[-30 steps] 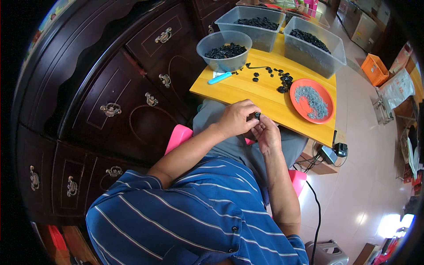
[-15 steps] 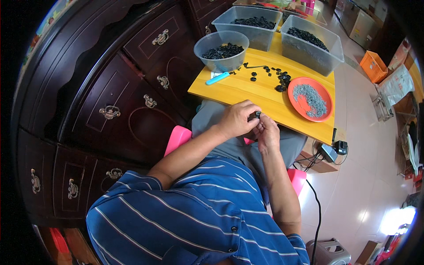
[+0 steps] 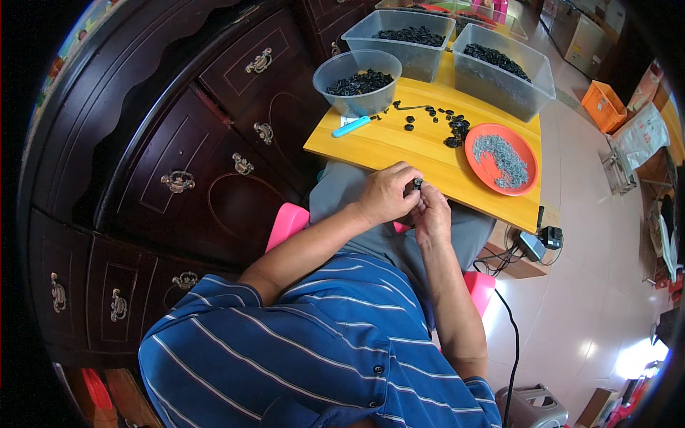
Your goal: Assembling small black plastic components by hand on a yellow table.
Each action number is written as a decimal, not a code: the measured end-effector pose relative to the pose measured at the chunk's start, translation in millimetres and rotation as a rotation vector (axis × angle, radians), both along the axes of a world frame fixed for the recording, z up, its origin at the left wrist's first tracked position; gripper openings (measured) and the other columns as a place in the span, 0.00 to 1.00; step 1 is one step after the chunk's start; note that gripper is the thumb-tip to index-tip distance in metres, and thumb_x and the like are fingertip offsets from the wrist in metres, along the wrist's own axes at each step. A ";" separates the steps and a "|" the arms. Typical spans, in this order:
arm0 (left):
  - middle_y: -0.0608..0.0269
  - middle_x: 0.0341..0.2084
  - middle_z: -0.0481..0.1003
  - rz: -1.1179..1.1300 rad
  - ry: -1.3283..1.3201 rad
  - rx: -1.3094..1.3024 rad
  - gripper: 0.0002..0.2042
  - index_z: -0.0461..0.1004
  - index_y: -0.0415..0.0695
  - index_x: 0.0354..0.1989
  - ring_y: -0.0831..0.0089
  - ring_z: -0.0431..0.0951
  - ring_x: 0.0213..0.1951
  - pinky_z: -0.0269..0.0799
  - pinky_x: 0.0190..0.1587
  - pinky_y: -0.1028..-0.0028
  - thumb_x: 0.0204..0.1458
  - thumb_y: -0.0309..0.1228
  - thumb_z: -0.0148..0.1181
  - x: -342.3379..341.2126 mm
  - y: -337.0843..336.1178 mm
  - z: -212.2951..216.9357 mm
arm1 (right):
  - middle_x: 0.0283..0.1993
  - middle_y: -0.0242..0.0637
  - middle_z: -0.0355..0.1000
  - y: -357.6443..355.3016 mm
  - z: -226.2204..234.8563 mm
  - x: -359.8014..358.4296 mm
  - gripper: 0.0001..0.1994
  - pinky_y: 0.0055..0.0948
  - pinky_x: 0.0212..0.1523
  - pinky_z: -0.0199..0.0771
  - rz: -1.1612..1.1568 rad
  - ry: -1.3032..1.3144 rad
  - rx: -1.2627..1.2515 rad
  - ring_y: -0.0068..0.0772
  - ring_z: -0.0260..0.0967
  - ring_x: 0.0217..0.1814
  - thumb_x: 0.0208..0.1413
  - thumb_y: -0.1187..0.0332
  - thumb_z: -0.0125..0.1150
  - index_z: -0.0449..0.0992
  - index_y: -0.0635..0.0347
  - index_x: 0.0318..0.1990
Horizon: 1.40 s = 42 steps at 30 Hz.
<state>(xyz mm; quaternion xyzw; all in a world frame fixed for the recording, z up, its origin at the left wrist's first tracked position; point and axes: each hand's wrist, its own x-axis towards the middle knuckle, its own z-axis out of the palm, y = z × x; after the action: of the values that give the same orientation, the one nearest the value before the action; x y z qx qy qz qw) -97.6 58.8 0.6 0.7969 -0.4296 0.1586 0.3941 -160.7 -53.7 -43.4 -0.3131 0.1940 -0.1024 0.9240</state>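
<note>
My left hand point(image 3: 386, 193) and my right hand point(image 3: 431, 210) meet over my lap at the near edge of a yellow table point(image 3: 399, 150). Both pinch a small black part point(image 3: 417, 185) between their fingertips. On the table, loose black parts point(image 3: 446, 123) lie scattered near an orange plate point(image 3: 501, 158) of small grey metal pieces. A round clear bowl point(image 3: 357, 80) of black parts stands at the table's left.
Two clear rectangular bins point(image 3: 412, 34) point(image 3: 503, 68) of black parts stand at the table's far side. A blue pen-like tool point(image 3: 351, 126) lies by the bowl. Dark wooden drawers point(image 3: 178, 164) fill the left. A pink stool point(image 3: 287, 222), cables and an adapter point(image 3: 540, 241) sit below.
The hands stay together on the small black part with only slight finger movement. Nothing on the table has moved.
</note>
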 end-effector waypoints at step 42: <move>0.53 0.33 0.78 -0.053 -0.098 0.073 0.10 0.79 0.38 0.38 0.55 0.80 0.36 0.77 0.38 0.64 0.47 0.27 0.63 10.3 2.0 -2.7 | 0.27 0.23 0.69 -2.3 5.5 -0.6 0.05 0.23 0.36 0.73 -0.006 0.016 -0.041 0.17 0.67 0.29 0.62 0.65 0.57 0.74 0.54 0.37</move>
<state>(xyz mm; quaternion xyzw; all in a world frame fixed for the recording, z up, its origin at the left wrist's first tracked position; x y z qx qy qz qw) -87.4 60.8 -2.0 0.7903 -0.4749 0.1709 0.3474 -161.3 -56.1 -38.0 -0.3321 0.2002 -0.1064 0.9156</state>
